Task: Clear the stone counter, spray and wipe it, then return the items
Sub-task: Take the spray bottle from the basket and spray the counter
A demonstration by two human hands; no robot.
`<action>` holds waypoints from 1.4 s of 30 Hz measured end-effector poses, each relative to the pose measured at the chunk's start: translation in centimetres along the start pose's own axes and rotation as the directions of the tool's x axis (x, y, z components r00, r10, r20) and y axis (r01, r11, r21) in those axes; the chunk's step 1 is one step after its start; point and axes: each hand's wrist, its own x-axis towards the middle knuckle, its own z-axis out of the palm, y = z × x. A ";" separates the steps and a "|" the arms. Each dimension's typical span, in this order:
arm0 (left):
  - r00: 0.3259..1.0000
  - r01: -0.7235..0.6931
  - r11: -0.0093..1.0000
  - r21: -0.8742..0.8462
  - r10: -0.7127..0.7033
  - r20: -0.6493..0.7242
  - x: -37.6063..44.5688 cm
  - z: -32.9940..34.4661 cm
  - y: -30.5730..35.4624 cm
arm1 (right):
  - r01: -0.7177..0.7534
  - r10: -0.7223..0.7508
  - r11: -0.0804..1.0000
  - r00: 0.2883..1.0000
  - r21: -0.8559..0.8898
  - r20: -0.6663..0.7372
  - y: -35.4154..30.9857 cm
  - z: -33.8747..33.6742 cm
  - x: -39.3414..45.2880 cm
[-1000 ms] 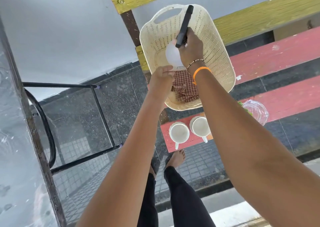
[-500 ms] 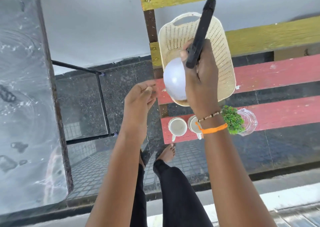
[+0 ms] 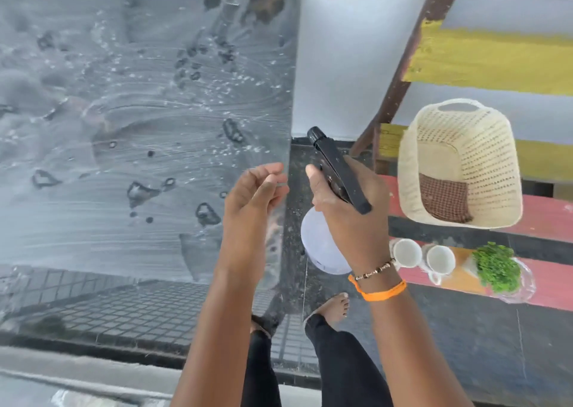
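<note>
Right hand [image 3: 347,208] grips sprayer [image 3: 338,170], nozzle aimed up-left at wet tabletop [image 3: 139,127]; left hand [image 3: 251,198] empty, relaxed, w/ fingers nearer its edge.

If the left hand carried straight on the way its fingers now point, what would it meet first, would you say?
Probably the wet stone counter: the left hand hangs open by its right edge, fingers aimed up and slightly right. Depth is unclear, so it might pass above the slab.
</note>
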 end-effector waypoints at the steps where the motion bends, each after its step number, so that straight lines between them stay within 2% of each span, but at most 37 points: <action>1: 1.000 -0.001 1.000 -0.006 0.001 -0.016 -0.4 -2.2 0.7 | 0.016 -0.016 1.000 1.000 0.001 0.007 -0.9 1.8 -0.8; 7: 0.981 -0.093 0.994 -0.049 0.083 -0.175 -2.1 -17.5 6.9 | 0.082 -0.084 0.996 0.987 0.019 0.140 -6.3 13.9 -5.0; 11: 0.950 -0.197 0.980 -0.038 0.181 -0.255 -3.7 -28.5 11.0 | 0.007 -0.043 0.992 0.956 0.125 0.291 -8.6 22.1 -6.9; 13: 0.920 -0.227 0.972 -0.054 0.195 -0.341 -4.5 -33.2 12.1 | -0.006 -0.039 0.994 0.914 0.110 0.403 -9.7 26.1 -7.5; 16: 0.874 -0.219 0.972 -0.090 0.154 -0.460 -5.3 -38.7 12.5 | 0.192 -0.194 0.979 0.809 0.062 0.555 -11.4 31.8 -8.2; 19: 0.864 -0.186 0.978 -0.090 0.120 -0.490 -5.0 -42.4 12.3 | 0.457 -0.361 0.889 0.720 -0.014 0.593 -12.5 37.1 -8.6; 21: 0.874 -0.163 0.985 -0.064 0.113 -0.473 -3.9 -44.4 12.7 | 0.539 -0.415 0.841 0.697 -0.046 0.585 -12.9 40.5 -8.5; 23: 0.891 -0.140 0.990 -0.028 0.113 -0.439 -2.2 -45.9 13.5 | 0.559 -0.439 0.827 0.708 -0.059 0.554 -13.2 43.6 -7.9; 27: 0.908 -0.089 0.994 0.064 0.108 -0.405 2.2 -49.2 16.0 | 0.421 -0.384 0.906 0.790 0.031 0.478 -13.9 50.5 -5.6; 32: 0.918 -0.039 0.994 0.099 0.075 -0.389 7.6 -53.0 18.7 | 0.296 -0.265 0.955 0.859 -0.001 0.438 -13.8 57.5 -3.0; 33: 0.922 -0.025 0.995 0.100 0.062 -0.382 8.4 -53.6 19.0 | 0.228 -0.203 0.974 0.876 -0.006 0.437 -13.4 58.4 -2.6; 35: 0.936 0.005 0.995 0.103 0.031 -0.351 10.1 -54.8 19.3 | -0.003 -0.008 1.000 0.899 0.024 0.438 -12.8 59.8 -1.7; 38: 0.951 0.043 0.993 0.108 -0.007 -0.310 13.5 -57.0 19.9 | -0.317 0.255 0.945 0.866 0.077 0.430 -12.1 61.9 -0.1; 42: 0.964 0.086 0.990 0.111 -0.054 -0.260 18.3 -60.1 21.2 | -0.471 0.383 0.873 0.822 0.125 0.422 -12.1 64.8 2.0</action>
